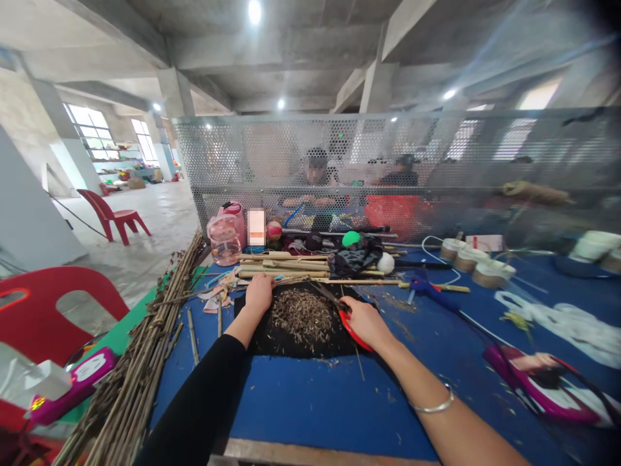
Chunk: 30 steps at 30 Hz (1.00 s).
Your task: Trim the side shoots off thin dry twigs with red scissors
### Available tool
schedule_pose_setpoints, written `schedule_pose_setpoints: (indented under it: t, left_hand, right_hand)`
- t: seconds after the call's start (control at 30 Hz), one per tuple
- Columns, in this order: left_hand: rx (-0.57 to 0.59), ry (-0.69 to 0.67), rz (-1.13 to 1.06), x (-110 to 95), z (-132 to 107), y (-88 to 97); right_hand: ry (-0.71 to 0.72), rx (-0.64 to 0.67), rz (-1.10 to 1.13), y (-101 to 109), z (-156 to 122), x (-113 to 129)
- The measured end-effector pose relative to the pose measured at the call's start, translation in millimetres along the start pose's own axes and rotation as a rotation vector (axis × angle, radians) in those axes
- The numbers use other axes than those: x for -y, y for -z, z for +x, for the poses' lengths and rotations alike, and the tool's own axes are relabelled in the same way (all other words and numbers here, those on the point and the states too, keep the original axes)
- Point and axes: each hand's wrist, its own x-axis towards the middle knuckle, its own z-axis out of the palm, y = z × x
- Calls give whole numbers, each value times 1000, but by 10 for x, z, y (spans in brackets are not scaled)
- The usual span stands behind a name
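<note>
My right hand (365,321) grips red-handled scissors (356,333), its fingers around the handles. The blades point up and left over the far right side of a heap of short brown plant cuttings (303,316). That heap lies on a black cloth (272,346) spread on the blue tabletop. At the cloth's far left edge my left hand (259,294) is closed, fingers curled and pointing away from me. A thin stalk (294,281) runs right from its fingertips toward the scissor blades; the fingertips themselves show poorly.
Bamboo sticks (286,265) lie behind the cloth, a long bundle of dry stalks (140,349) at the left. A blue glue gun (429,288), white tubs (492,268) and a purple power strip (538,385) are at the right. A perforated metal screen (272,155) stands behind; people sit beyond it.
</note>
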Motion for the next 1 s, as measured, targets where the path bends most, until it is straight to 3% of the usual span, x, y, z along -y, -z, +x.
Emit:
schedule_pose_setpoints:
  t: [0.23, 0.43, 0.63, 0.8, 1.0]
  left_hand:
    - [-12, 37, -65, 62, -27, -22]
    - [-160, 133, -230, -115, -99, 110]
    - [76, 225, -80, -210, -425, 163]
    - [31, 60, -322, -164, -510, 81]
    - [-56, 84, -464, -139, -460, 10]
  right_hand:
    - [7, 14, -44, -1, 0, 0]
    - [-54, -32, -32, -24, 8, -27]
    - [-114, 32, -29, 7, 19, -12]
    - [-140, 42, -38, -4, 32, 0]
    - [-142, -11, 24, -10, 28, -23]
